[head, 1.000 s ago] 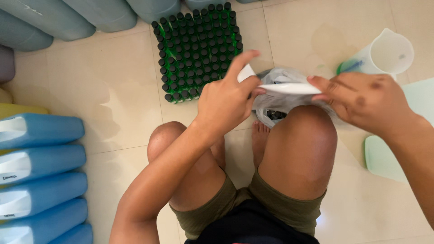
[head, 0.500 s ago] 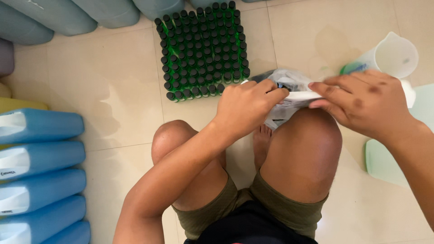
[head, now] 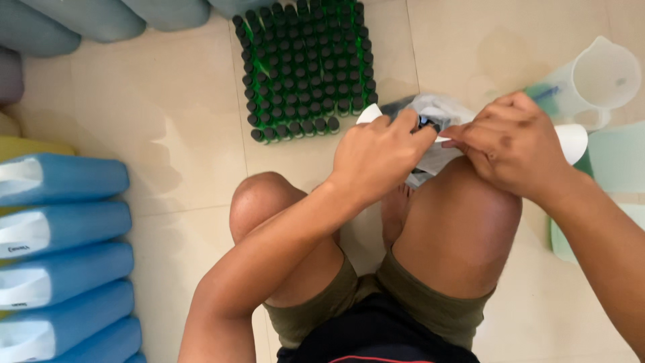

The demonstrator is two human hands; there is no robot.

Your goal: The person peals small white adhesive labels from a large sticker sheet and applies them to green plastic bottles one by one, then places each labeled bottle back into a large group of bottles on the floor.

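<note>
My left hand (head: 379, 153) and my right hand (head: 510, 144) meet over my right knee, both closed on a thin white sheet (head: 571, 141). The sheet's ends stick out past each hand, and its middle is hidden by my fingers. Just beyond my hands lies a crumpled clear plastic bag (head: 440, 107) with dark small pieces inside. A tight block of small green bottles with black caps (head: 306, 67) stands on the tiled floor, left of the bag.
A clear measuring jug (head: 605, 77) stands at the far right beside a pale green board (head: 621, 161). Several blue jerrycans (head: 60, 228) lie stacked at the left. Grey-blue containers (head: 87, 17) line the top left edge.
My left hand's raised finger has curled down onto the sheet. My right hand has slid left until both hands nearly touch. The sheet's right end now shows past my right hand.
</note>
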